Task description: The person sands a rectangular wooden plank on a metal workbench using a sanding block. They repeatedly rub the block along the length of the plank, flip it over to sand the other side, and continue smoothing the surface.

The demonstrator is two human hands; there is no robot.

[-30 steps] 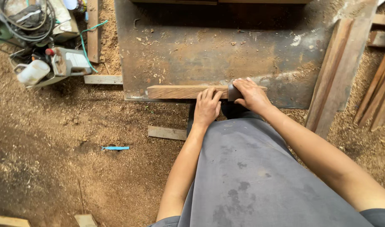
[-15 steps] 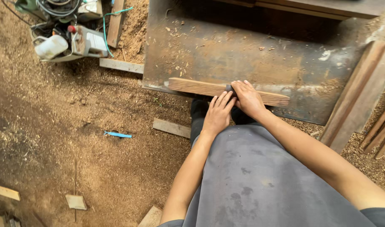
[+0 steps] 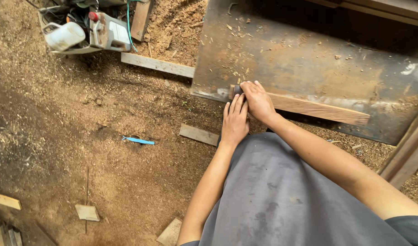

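A long wooden strip (image 3: 318, 109) lies along the near edge of a rusty metal table (image 3: 309, 59). My right hand (image 3: 257, 100) is closed over a small dark block (image 3: 237, 89) at the strip's left end. My left hand (image 3: 235, 122) lies flat with its fingers together, pressed against the strip's near edge just under the right hand. Most of the block is hidden by my fingers.
The floor is covered in sawdust with wood offcuts (image 3: 198, 134), a board (image 3: 157, 64) and a blue strip (image 3: 138, 140). A tray with a white jug (image 3: 64, 35) and a canister (image 3: 109, 32) sits at the top left. Planks (image 3: 407, 155) lean at the right.
My right hand has slid with the block leftward along the strip to its left end. My left hand followed. The camera view shifted right and nearer.
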